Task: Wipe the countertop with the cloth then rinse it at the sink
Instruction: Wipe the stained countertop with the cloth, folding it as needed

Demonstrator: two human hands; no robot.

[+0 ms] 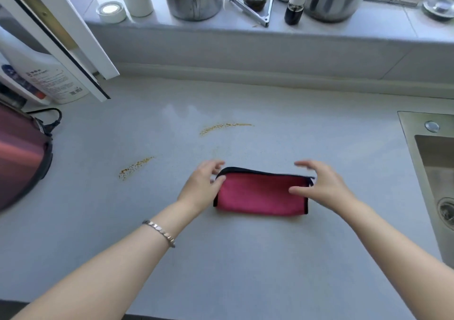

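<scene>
My pink cloth with the dark trim lies folded flat on the gray countertop, nearer the front edge than the back. My left hand is at its left end, fingers spread open, thumb touching the edge. My right hand hovers over its right end, open too, holding nothing. Two brown smears sit on the counter behind the cloth and to its left. The steel sink is at the right edge. A bracelet is on my left wrist.
</scene>
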